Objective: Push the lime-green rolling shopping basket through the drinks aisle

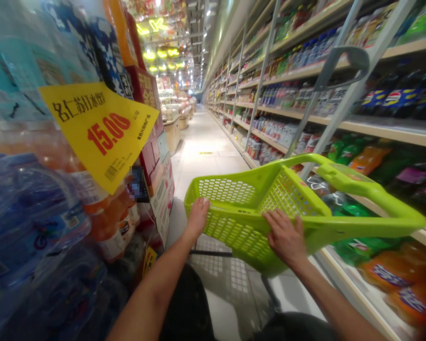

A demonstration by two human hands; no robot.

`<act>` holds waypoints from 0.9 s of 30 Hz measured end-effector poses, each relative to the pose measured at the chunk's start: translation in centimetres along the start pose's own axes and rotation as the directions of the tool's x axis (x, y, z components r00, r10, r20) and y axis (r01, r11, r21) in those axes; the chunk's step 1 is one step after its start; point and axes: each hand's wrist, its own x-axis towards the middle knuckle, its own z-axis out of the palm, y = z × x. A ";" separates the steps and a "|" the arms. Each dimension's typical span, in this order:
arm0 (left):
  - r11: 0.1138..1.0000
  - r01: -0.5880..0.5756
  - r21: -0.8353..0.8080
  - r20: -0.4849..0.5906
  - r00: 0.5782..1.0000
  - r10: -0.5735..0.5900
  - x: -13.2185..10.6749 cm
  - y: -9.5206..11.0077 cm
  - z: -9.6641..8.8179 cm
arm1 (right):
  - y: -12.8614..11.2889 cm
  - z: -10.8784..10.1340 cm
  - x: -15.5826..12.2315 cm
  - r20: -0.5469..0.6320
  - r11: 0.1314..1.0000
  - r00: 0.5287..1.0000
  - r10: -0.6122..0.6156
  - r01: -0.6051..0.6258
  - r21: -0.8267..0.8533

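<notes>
Green shopping cart (230, 232) stands in the aisle (195, 161) beside the drink shelves (383, 132); its perforated shell looks stiff, probably light. Left hand (199, 213) grasps the near rim (234, 211); right hand (286, 237) lies over it, tightness unclear. Rim or handle (390, 199) should suit a firm grip.

We see a pale tiled floor (195, 166), on which stands a green cart (319, 232). Along the right we note a shelf (394, 134) in several tiers. Its lowest visible tier bears orange bottles (386, 272) beside green bottles (355, 249); on a higher tier we find dark bottles (395, 98) with blue labels.
</notes>
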 end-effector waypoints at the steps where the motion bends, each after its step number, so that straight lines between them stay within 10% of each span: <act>1: 0.999 0.045 0.002 -0.016 0.999 -0.045 0.0 -1.0 -0.4 | 0.0 0.1 0.0 -0.008 1.000 1.000 0.003 -0.003 -0.002; 5: 0.996 0.093 -0.003 -0.036 0.995 -0.093 -0.1 -1.6 -0.7 | -0.4 0.3 0.1 -0.039 1.000 0.999 0.029 -0.030 -0.007; 14: 0.984 -0.175 -0.023 0.015 0.984 0.175 -0.2 5.9 2.0 | -0.5 0.2 0.0 -0.041 0.999 0.999 0.031 -0.030 0.014; 22: 0.998 0.053 0.024 0.017 0.998 -0.053 0.1 -0.6 -1.0 | -0.2 -0.1 -0.1 -0.060 0.999 0.998 -0.026 0.027 0.021; 27: 0.994 0.111 0.016 -0.014 0.994 -0.111 0.0 -1.3 -1.1 | 0.2 0.5 -0.2 -0.102 0.998 0.993 -0.055 0.057 0.016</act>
